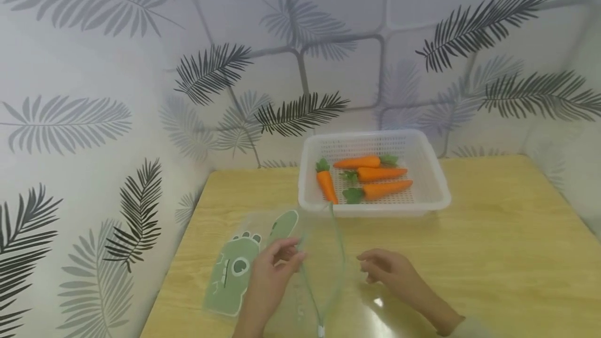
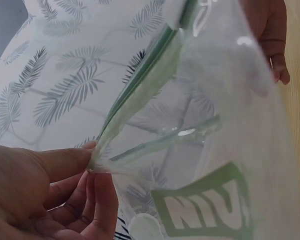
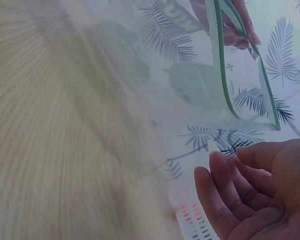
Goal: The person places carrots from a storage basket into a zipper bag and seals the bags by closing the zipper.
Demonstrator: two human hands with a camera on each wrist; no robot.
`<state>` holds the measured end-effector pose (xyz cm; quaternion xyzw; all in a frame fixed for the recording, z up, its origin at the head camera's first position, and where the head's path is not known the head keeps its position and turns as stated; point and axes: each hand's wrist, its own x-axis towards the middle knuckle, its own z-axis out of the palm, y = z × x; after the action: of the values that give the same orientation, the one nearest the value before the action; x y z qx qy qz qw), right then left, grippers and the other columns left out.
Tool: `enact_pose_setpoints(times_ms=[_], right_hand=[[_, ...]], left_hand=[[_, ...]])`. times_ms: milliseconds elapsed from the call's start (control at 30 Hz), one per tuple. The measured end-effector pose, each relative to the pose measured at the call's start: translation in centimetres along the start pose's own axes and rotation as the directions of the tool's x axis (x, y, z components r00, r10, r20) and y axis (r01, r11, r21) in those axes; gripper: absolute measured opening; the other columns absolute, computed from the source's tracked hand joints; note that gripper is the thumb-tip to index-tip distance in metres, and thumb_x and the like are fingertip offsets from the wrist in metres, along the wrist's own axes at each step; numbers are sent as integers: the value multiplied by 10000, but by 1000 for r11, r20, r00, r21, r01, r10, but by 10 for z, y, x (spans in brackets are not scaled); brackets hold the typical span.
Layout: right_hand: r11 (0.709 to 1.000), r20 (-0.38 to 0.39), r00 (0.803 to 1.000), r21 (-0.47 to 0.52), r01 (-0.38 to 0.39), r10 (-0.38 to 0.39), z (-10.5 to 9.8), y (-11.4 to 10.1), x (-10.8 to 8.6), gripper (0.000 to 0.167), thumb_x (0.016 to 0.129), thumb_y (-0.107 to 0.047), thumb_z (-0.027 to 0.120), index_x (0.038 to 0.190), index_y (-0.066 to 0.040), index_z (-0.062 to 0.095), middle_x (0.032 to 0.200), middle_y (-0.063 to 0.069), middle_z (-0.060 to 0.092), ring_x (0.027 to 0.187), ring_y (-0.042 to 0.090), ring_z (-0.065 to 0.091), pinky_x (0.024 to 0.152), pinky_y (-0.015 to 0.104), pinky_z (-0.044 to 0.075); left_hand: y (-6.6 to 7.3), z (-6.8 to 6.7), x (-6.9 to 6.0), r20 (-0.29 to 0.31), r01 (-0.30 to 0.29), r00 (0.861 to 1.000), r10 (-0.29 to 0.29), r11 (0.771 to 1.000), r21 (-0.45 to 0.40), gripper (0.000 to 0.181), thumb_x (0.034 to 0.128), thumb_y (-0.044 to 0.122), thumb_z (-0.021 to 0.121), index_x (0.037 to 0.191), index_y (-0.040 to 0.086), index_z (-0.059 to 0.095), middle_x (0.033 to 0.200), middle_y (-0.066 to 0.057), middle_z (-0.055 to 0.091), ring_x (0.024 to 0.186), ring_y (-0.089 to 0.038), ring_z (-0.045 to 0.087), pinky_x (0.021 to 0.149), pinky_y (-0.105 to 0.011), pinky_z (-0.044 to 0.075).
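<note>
A clear plastic slider bag (image 1: 224, 283) with a green cartoon monster print stands on edge over the table, its green-lined mouth spread apart. My left hand (image 1: 274, 270) pinches one side of that mouth between thumb and fingers. In the left wrist view, the thumb and fingertips of the left hand (image 2: 72, 185) meet on the green zip strip (image 2: 135, 82). To the right of the bag hovers my right hand (image 1: 389, 271), its fingers loosely bent and nothing in them. A white slider (image 1: 321, 330) sits at the near end of the mouth.
Behind the bag, a white perforated plastic basket (image 1: 443, 192) holds several orange carrots (image 1: 387, 189) with green tops. Both stand on a wood-grain table (image 1: 507, 233). A wall with a leaf pattern (image 1: 338, 77) rises behind the table and along its left side.
</note>
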<state>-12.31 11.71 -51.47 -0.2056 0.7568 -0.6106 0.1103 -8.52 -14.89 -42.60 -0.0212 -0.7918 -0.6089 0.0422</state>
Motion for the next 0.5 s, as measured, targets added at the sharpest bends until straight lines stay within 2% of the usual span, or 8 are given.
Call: enact_pose_setpoints(times_ms=[100, 200, 400, 500], right_hand=[[999, -6, 1000, -33, -22, 22, -3, 3, -2, 329, 942, -233, 555, 1138, 30, 587, 992, 212, 634, 758, 279, 649, 690, 290, 562], [996, -18, 1000, -86, -12, 11, -12, 4, -4, 303, 948, -239, 546, 1126, 0, 603, 986, 188, 646, 748, 256, 653, 682, 282, 560], [976, -48, 998, -213, 33, -44, -41, -5, -2, 235, 956, -223, 536, 1107, -64, 623, 992, 121, 665, 761, 198, 656, 687, 261, 550], [963, -71, 997, -270, 23, -43, -58, -15, 2, 236, 954, -231, 542, 1104, -71, 627, 992, 68, 672, 784, 148, 645, 701, 250, 543]], left_hand=[[-8, -9, 2, -37, -6, 999, 7, 1000, 20, 316, 830, 268, 707, 1089, 104, 634, 913, -56, 605, 822, -164, 617, 713, -260, 553], [-12, -20, 6, -73, -4, 997, 6, 1000, 24, 293, 824, 276, 712, 1067, 129, 642, 899, -53, 608, 809, -176, 619, 698, -272, 557], [-15, -36, 12, -123, -20, 992, 24, 999, 33, 279, 821, 264, 716, 1059, 133, 655, 887, -54, 620, 775, -190, 622, 684, -277, 555], [-18, -41, 15, -137, -44, 989, 51, 998, 55, 290, 835, 251, 700, 1084, 110, 652, 890, -46, 631, 767, -178, 622, 688, -267, 548]])
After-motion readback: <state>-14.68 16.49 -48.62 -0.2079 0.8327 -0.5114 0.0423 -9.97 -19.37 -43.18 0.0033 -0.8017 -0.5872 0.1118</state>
